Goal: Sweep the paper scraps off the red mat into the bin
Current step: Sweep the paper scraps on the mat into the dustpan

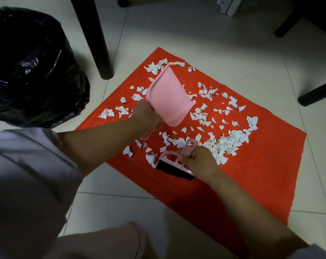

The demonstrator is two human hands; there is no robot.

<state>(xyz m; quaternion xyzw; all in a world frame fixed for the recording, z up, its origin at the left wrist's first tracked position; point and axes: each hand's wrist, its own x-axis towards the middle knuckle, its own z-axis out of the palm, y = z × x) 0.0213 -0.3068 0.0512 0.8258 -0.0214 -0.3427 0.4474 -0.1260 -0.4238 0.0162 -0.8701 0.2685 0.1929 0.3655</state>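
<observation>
A red mat (pixel 261 176) lies on the tiled floor, strewn with several white paper scraps (pixel 231 141), thickest at its right side. My left hand (pixel 146 116) grips the handle of a pink dustpan (pixel 167 98), held above the mat's middle with its underside facing up. My right hand (pixel 201 161) grips the pink handle of a small brush (pixel 174 168) with black bristles, down on the mat near its front edge. The bin (pixel 31 71), lined with a black plastic bag, stands to the left of the mat.
A dark table leg (pixel 96 38) stands just behind the mat's left corner. More dark furniture legs (pixel 315 92) sit at the right and back right. My knee and grey clothing fill the lower left.
</observation>
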